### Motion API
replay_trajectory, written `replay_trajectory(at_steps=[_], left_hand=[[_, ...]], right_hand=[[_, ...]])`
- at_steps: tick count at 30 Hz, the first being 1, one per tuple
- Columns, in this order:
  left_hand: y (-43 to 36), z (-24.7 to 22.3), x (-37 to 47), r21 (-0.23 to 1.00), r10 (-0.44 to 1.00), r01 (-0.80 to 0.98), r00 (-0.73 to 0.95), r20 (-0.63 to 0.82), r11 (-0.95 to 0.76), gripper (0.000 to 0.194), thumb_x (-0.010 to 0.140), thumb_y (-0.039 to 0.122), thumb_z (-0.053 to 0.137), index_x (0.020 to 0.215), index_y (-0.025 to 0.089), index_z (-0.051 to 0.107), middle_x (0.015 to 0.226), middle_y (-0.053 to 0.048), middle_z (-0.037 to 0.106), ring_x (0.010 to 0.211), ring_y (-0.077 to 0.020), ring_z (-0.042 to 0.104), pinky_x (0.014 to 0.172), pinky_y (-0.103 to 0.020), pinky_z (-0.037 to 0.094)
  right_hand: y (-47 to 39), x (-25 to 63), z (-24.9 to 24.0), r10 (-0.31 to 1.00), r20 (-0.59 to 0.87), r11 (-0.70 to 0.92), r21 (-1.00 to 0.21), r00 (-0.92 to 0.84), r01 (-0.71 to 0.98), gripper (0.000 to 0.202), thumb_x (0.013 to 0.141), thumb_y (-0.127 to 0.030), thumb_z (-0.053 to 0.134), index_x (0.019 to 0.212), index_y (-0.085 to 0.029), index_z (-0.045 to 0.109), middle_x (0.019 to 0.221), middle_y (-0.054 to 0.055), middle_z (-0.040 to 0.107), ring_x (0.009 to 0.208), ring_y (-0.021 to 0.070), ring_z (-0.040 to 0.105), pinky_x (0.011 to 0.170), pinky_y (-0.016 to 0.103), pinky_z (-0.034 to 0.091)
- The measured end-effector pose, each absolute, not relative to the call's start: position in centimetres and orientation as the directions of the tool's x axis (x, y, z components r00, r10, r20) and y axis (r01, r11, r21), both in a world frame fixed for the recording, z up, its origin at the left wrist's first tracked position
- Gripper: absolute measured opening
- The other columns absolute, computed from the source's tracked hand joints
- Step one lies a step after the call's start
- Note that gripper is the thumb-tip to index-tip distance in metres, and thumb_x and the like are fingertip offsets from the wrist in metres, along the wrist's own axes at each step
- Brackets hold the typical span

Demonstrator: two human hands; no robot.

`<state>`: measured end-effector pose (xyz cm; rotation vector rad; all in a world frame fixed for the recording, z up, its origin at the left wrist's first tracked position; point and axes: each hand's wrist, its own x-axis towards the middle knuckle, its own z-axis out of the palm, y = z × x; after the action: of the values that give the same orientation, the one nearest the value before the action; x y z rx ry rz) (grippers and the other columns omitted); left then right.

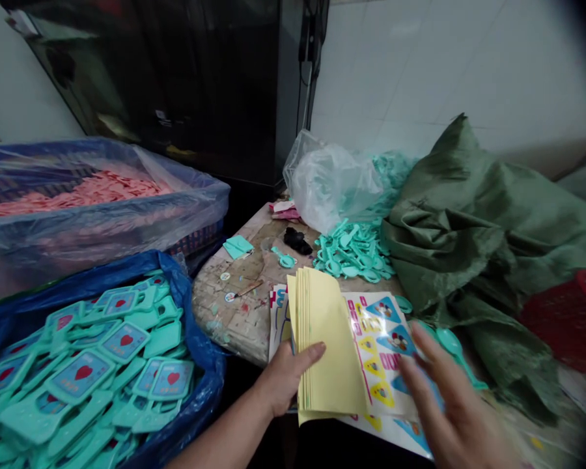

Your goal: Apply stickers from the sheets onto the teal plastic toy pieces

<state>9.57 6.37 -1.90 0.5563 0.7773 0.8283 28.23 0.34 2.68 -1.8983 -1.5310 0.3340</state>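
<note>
My left hand grips a bundle of yellow-backed sticker sheets by its left edge, thumb on top. Under and to the right of the bundle lies a printed sticker sheet with blue triangles, yellow shapes and pink lettering. Over the right side of that sheet hovers my right hand, blurred, its fingers stretched and apart with nothing in them. Just beyond the sheets is a heap of turquoise plastic spoon-like pieces. A single turquoise piece lies left of the heap.
On the left, a blue-lined container holds turquoise plates with heart stickers. Behind it stands a plastic-lined crate of pink pieces. A green sack and red basket bound the right side. Black cloth lies on the worn table.
</note>
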Motion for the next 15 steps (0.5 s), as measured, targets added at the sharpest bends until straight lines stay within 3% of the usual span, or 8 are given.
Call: replay_trajectory(at_steps=[2,5,10,15], left_hand=[[6.4,-1.8,9.6,0.700,0.816,-0.439,0.429,-0.388,0.563,0.044,0.070,0.035,0.071,0.106,0.011,0.063,0.099,-0.016,0.070,0.089,-0.0302,0.066,0.086,-0.046,0.048],[6.4,-1.9,9.6,0.702,0.823,-0.457,0.446,-0.350,0.546,0.044,0.073,0.034,0.069,0.110,0.011,0.061,0.104,-0.015,0.069,0.094,-0.0295,0.065,0.088,-0.044,0.047],[6.5,-2.0,9.6,0.707,0.823,-0.459,0.467,-0.323,0.538,0.043,0.074,0.034,0.068,0.110,0.011,0.061,0.104,-0.016,0.069,0.095,-0.0294,0.064,0.089,-0.044,0.047],[6.4,-2.0,9.7,0.712,0.814,-0.432,0.461,-0.353,0.553,0.045,0.072,0.035,0.069,0.109,0.010,0.061,0.098,-0.015,0.070,0.091,-0.0303,0.066,0.087,-0.045,0.048]], right_hand=[[1.0,26.0,0.7,0.973,0.167,-0.007,-0.664,0.158,0.747,0.065,0.083,-0.051,0.044,0.136,-0.015,0.038,0.142,0.010,0.038,0.130,0.0268,0.034,0.105,0.046,0.032],[1.9,23.8,-2.4,0.982,0.085,-0.066,-0.675,0.166,0.735,0.072,0.082,-0.050,0.045,0.139,-0.007,0.031,0.143,0.017,0.032,0.131,0.0277,0.031,0.106,0.049,0.028],[2.0,24.4,-3.0,0.991,0.002,-0.093,-0.694,0.131,0.714,0.068,0.083,-0.049,0.045,0.138,-0.011,0.035,0.142,0.012,0.034,0.129,0.0258,0.032,0.104,0.046,0.033],[2.1,25.4,-1.9,0.980,-0.002,-0.140,-0.726,0.201,0.674,0.057,0.084,-0.048,0.044,0.131,-0.017,0.047,0.134,0.008,0.047,0.124,0.0255,0.041,0.100,0.043,0.038]])
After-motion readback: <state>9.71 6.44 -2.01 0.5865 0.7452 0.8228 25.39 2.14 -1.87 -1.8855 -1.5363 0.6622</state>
